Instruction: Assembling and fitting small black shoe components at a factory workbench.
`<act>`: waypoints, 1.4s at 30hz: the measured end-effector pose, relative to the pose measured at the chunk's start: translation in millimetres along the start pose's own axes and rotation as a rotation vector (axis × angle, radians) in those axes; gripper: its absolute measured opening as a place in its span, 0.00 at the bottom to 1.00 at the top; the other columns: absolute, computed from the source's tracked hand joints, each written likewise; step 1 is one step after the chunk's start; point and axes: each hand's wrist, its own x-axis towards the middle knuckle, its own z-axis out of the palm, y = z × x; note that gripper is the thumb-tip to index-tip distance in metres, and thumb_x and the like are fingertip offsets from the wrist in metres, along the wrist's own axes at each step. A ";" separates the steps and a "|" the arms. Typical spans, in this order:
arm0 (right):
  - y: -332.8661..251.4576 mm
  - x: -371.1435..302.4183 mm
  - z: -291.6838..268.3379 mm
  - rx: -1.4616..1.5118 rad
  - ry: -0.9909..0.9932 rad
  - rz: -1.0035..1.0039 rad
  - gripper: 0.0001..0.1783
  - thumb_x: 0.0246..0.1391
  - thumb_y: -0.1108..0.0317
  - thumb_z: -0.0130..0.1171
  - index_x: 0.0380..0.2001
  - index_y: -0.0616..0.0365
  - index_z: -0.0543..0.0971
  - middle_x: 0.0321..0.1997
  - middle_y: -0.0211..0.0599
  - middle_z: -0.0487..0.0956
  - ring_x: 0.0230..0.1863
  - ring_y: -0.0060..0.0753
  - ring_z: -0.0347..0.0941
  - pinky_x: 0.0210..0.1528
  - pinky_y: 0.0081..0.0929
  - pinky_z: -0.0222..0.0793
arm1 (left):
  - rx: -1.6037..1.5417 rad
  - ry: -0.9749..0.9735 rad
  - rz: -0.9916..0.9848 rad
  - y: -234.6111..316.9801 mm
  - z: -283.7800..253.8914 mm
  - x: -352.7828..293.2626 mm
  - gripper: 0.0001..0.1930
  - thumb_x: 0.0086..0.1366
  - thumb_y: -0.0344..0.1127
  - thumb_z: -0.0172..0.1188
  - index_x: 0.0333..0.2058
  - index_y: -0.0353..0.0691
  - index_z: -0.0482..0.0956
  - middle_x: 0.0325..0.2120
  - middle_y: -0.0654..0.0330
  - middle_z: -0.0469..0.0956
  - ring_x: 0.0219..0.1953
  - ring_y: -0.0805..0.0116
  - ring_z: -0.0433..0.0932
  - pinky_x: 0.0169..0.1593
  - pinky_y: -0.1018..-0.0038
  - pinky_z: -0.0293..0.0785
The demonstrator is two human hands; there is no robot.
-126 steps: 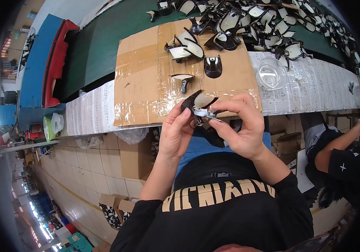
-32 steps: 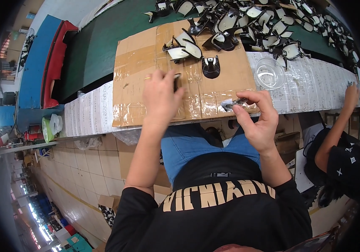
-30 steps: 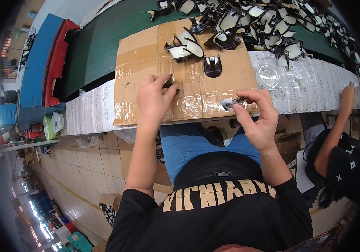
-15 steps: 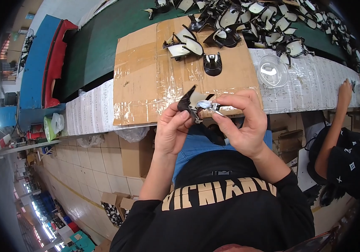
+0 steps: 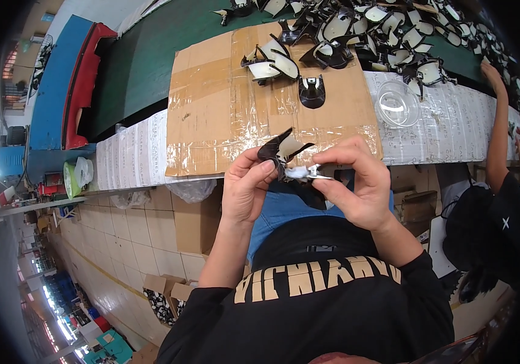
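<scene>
Left hand (image 5: 248,188) is pinching a curved black-and-cream piece (image 5: 287,147), thumb on the near face, fingers curling behind, little gap. Piece is tilting upward, sitting in the air by the near edge of the cardboard sheet (image 5: 205,115). Right hand (image 5: 360,182) is gripping a small metal tool (image 5: 323,172) between thumb and fingertips, palm hollow, other fingers bending loosely. A white wad (image 5: 297,173) is showing between tool and piece; from where I'm standing, I can't tell if it's fixed to either one.

On the cardboard: one dark rounded piece (image 5: 312,94) is lying alone, a small cluster of cream-lined pieces (image 5: 269,67) is resting just beyond it, to the left. A big heap (image 5: 387,36) of similar pieces is spreading over the green surface (image 5: 144,79) at far right. Clear round tub (image 5: 398,103) is standing just right of the cardboard. Further right, a co-worker's arm (image 5: 501,121) is reaching toward the heap.
</scene>
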 end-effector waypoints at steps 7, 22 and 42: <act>4.4 5.1 -6.7 0.007 0.104 0.022 0.17 0.45 0.76 0.72 0.42 0.59 0.84 0.38 0.32 0.81 0.40 0.29 0.74 0.46 0.24 0.70 | 0.022 -0.003 -0.021 -2.4 -1.6 -2.8 0.10 0.64 0.22 0.63 0.44 0.32 0.80 0.37 0.55 0.85 0.36 0.71 0.84 0.46 0.74 0.81; 8.2 13.3 3.9 -0.355 0.155 -0.163 0.17 0.41 0.72 0.75 0.38 0.55 0.85 0.36 0.25 0.85 0.36 0.31 0.73 0.46 0.28 0.62 | 0.123 -0.005 0.022 -7.1 3.3 -12.2 0.10 0.60 0.19 0.67 0.41 0.32 0.81 0.37 0.56 0.85 0.39 0.73 0.83 0.48 0.75 0.80; 5.5 0.4 8.5 -0.229 0.118 -0.076 0.17 0.39 0.73 0.75 0.37 0.56 0.85 0.32 0.29 0.82 0.35 0.32 0.71 0.41 0.28 0.64 | -0.052 0.042 -0.056 -9.3 0.6 -9.2 0.09 0.65 0.22 0.62 0.43 0.34 0.79 0.38 0.57 0.84 0.40 0.70 0.84 0.46 0.74 0.84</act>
